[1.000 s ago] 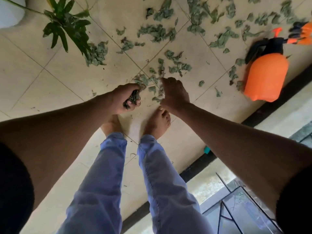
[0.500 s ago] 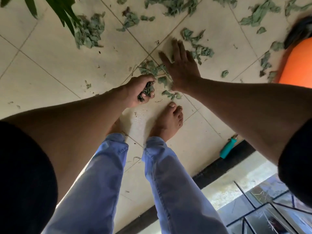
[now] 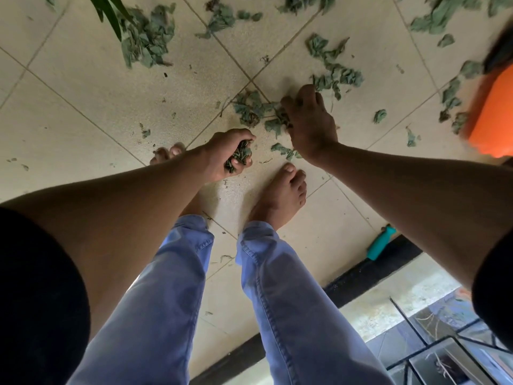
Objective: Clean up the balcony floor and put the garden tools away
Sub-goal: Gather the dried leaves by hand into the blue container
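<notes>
down on the balcony floor (image 3: 83, 87), my two hands are low near my bare feet. my left hand (image 3: 227, 152) is curled tight around a bunch of dry leaves (image 3: 239, 157), and bits of them poke out between my fingers. it is just above the tile, close to my left toes.

my right hand (image 3: 311, 126) is a little farther out, on a small pile of leaves (image 3: 254, 108) that sits where the tile lines cross. my fingers (image 3: 308, 93) are bent down into the leaves and my thumb is on the other side of some of them, so i am pinching a few (i cannot see how many). a few loose bits lie by my wrist.

more torn green leaves are all over the tiles. one big clump (image 3: 147, 37) is at the far left, under the long dark leaves of a plant (image 3: 111, 9). another clump (image 3: 333, 68) is just past my right hand. smaller bits lie near the orange spray bottle (image 3: 491, 115), which is at the right edge and looks blurry.

a small teal handle (image 3: 379, 243) lies by the dark strip at the edge of the floor, half hidden behind my right arm. i cannot tell what tool it is. my blue trousers (image 3: 177, 287) fill the bottom of the view.
</notes>
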Motion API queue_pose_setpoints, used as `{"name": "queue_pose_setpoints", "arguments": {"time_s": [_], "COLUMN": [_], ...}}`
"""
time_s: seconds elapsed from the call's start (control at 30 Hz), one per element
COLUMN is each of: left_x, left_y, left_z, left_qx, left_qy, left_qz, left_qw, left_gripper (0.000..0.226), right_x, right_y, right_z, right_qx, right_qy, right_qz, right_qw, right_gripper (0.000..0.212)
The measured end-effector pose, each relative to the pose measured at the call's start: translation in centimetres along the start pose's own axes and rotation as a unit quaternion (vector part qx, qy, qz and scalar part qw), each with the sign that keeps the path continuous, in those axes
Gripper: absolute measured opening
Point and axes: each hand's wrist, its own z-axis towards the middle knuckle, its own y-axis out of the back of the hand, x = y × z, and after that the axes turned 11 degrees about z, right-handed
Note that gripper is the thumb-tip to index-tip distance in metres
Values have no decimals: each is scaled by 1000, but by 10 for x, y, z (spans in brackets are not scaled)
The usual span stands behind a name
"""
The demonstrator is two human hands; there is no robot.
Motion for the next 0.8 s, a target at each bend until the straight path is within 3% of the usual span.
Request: {"name": "queue_pose_setpoints", "arguments": {"time_s": [0.27,0.47,0.57,0.63,0.7,0.8], "left_x": [8,7,2,-2,-7,-17], "left_y": [2,1,-2,-4,-6,-11], "left_z": [-1,-7,-20,-30,-38,-52], "left_qx": [3,3,6,-7,-20,8], "left_qy": [1,10,8,-4,-19,-66], "left_qz": [-2,-64,-127,-151,-161,-164], "left_qw": [1000,998,992,989,987,984], "left_gripper": [21,22,23,22,17,13], "right_x": [-2,1,20,40,61,89], "right_y": [-7,-4,17,39,58,71], "right_z": [5,2,-8,-20,-34,-50], "right_qx": [-17,-38,-80,-79,-68,-53], "right_qy": [-3,-71,-152,-192,-201,-195], "right_qz": [56,144,297,423,542,611], "right_qw": [998,986,939,882,813,766], "right_gripper": [21,23,18,16,18,23]}}
